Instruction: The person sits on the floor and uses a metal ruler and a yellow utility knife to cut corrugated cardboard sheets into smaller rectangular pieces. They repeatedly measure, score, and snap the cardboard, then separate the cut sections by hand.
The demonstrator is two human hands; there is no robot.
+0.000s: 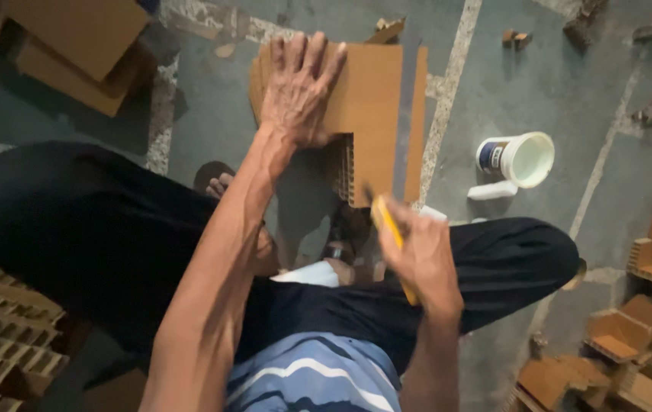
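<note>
Cardboard piece (368,107): a thick honeycomb-core slab with an L-shaped outline is being held flat on the floor (486,84), ahead of the person's knees; all places below are given from this piece.
Handling: it is judged light and stiff across its faces, but crushable at the open honeycomb edge; the brown skin looks dry and not slippery.
Where to take hold: a flat palm on the broad face is judged best, well away from the cut edge, as is being done now.
Left hand (299,88): its grip is being kept released, fingers spread and pressed flat on the left part of the piece's top face.
Right hand (417,255): it is being clenched around a yellow cutter (391,236), just below the piece's near edge.
Blade: the tip is being blurred by motion; whether it is touching the honeycomb edge cannot be told.
White tub (520,159): it is lying on its side to the right of the piece, near it but apart.
Cardboard offcuts (631,336): these are lying far right and below the piece, partly cut off by the frame.
Hidden: the piece's underside and its left edge under the hand are not being shown.
</note>
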